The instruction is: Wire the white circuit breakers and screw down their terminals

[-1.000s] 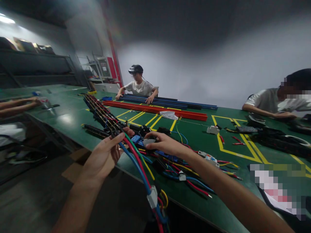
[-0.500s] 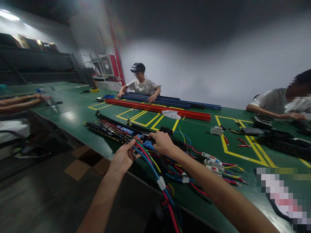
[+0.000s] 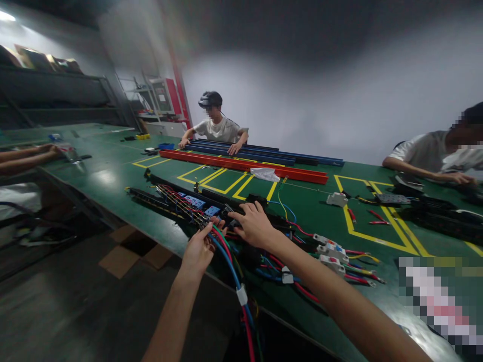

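My left hand point(image 3: 199, 249) is closed around a bundle of red, blue and green cables point(image 3: 229, 259) at the near end of a long black wired assembly point(image 3: 151, 202). Its thumb rests by the assembly's thin wires. My right hand point(image 3: 253, 223) lies over the black housing just to the right, fingers apart; the fingertips touch dark parts there, and I cannot make out anything held. Blue modules point(image 3: 194, 201) sit inside the assembly. A white label point(image 3: 242, 295) wraps the cables below my left hand.
White breakers point(image 3: 331, 254) with coloured leads lie right of my forearm. Beyond are a long red channel point(image 3: 241, 166), blue rails point(image 3: 264, 155) and a white cloth point(image 3: 265, 174). People sit across the table and at right; another person's arms reach in from the left.
My left hand has shifted slightly right with the cables, and the labelled part hangs lower and further left. My right hand's fingers have spread over the housing. The view has shifted slightly.
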`<action>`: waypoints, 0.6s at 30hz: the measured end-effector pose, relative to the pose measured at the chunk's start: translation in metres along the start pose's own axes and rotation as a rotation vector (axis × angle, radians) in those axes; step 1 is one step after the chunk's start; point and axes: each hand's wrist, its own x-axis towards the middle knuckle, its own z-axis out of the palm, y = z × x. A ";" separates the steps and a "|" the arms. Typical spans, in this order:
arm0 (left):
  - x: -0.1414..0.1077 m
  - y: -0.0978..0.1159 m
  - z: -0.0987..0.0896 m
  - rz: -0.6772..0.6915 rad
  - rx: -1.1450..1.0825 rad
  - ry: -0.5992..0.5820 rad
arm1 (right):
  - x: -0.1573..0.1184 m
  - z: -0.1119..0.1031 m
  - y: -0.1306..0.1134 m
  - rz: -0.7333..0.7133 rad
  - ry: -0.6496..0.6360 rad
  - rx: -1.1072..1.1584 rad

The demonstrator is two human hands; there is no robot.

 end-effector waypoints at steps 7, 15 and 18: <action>-0.002 0.005 0.002 -0.022 -0.026 0.057 | -0.100 -0.051 -0.020 0.198 -0.172 0.581; -0.009 0.017 0.010 -0.041 -0.078 0.085 | -0.216 0.033 -0.037 0.384 -0.647 0.753; -0.011 0.017 0.013 -0.037 -0.074 0.112 | -0.234 0.077 -0.037 0.399 -0.504 1.030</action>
